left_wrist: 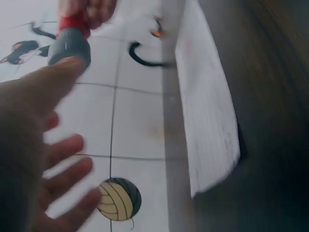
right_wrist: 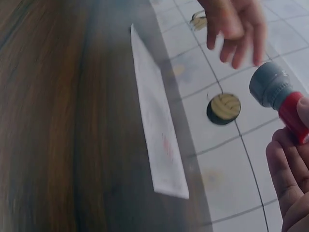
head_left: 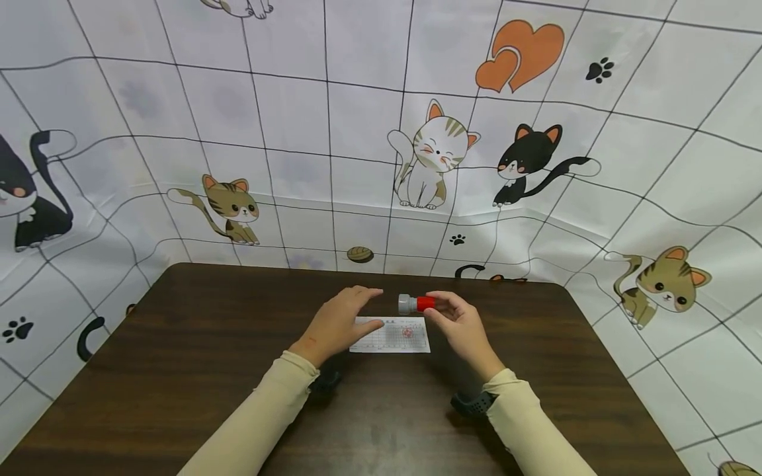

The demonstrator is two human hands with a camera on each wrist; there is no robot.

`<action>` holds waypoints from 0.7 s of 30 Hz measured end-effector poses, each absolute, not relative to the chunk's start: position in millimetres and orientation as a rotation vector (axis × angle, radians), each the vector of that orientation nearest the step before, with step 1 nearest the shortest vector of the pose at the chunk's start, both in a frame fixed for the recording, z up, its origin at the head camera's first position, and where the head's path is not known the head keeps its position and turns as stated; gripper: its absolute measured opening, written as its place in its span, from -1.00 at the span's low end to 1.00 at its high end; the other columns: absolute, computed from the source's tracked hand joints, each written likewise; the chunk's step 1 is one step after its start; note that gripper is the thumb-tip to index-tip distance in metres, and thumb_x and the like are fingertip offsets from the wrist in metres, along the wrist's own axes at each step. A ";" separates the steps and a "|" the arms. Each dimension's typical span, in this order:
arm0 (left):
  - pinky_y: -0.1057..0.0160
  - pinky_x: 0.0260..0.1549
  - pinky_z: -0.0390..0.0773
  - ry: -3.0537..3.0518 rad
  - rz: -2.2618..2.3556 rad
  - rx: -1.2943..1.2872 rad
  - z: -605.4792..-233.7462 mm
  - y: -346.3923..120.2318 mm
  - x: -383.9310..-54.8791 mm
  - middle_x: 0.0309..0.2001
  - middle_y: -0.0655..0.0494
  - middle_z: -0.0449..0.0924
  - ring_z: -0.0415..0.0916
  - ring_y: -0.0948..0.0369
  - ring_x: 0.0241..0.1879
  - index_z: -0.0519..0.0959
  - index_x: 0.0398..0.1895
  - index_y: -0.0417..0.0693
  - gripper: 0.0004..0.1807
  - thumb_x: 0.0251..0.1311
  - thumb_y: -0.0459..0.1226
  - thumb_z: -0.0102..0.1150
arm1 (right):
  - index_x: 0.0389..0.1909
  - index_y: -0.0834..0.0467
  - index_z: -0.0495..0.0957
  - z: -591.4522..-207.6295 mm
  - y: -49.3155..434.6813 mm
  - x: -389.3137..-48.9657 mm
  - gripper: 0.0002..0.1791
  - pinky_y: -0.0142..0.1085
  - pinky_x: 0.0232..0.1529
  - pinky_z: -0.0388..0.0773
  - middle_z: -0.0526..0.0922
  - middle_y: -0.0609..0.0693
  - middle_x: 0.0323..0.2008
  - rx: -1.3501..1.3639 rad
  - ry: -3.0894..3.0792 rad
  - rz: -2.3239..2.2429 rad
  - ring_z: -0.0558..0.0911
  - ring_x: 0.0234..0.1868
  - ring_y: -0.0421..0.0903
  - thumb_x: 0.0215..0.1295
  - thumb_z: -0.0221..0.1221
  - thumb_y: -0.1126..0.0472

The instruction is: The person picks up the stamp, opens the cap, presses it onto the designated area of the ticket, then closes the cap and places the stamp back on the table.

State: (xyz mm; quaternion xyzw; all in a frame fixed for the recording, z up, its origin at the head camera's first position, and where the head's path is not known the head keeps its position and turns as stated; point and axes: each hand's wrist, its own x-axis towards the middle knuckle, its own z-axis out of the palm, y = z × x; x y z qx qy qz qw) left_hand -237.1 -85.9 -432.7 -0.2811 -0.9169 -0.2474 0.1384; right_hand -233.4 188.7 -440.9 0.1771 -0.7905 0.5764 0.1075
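Observation:
My right hand [head_left: 463, 325] pinches the red handle of a stamp [head_left: 409, 304] between thumb and fingers. The stamp lies roughly level in the air, its grey capped end [right_wrist: 264, 83] facing left toward my other hand. My left hand [head_left: 336, 322] is spread with thumb and fingers apart, just left of that grey end, holding nothing. In the head view a small gap separates the two; in the left wrist view the thumb overlaps the cap. Below the hands, a white printed slip [head_left: 381, 339] with a grid lies on the table, bearing a red round mark [head_left: 407, 332] at its right.
The dark wooden table [head_left: 238, 383] ends a little beyond the slip. Behind it hangs a white sheet [head_left: 297, 119] with grid lines and cartoon cats. Dark bands, one of them a wrist strap [head_left: 473, 402], sit at both wrists.

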 end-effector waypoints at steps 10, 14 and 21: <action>-0.12 0.48 0.23 -2.916 -0.447 -0.837 -447.1 -93.0 -231.7 0.46 -0.09 0.40 0.27 -0.07 0.50 0.50 0.44 0.03 -0.30 0.31 0.11 0.34 | 0.13 0.28 0.65 -448.0 210.4 -238.2 -0.63 -0.39 -0.02 0.68 0.74 0.23 -0.10 0.339 -2.381 1.516 0.76 -0.12 0.05 0.34 0.38 0.28; -0.13 0.39 0.36 -2.925 -0.460 -0.861 -450.2 -89.4 -229.8 0.41 -0.11 0.46 0.38 -0.08 0.42 0.57 0.37 -0.01 -0.36 0.30 0.07 0.37 | 0.14 0.26 0.65 -449.4 215.4 -241.2 -0.62 -0.21 0.02 0.70 0.74 0.22 -0.09 0.283 -2.411 1.449 0.75 -0.10 0.10 0.33 0.38 0.27; -0.11 0.30 0.47 -2.937 -0.435 -0.870 -455.1 -86.3 -230.7 0.35 -0.12 0.53 0.47 -0.06 0.35 0.62 0.31 -0.04 -0.39 0.30 0.06 0.37 | 0.13 0.28 0.65 -450.8 220.8 -248.7 -0.61 -0.29 -0.02 0.70 0.75 0.23 -0.10 0.252 -2.400 1.420 0.75 -0.11 0.09 0.30 0.41 0.29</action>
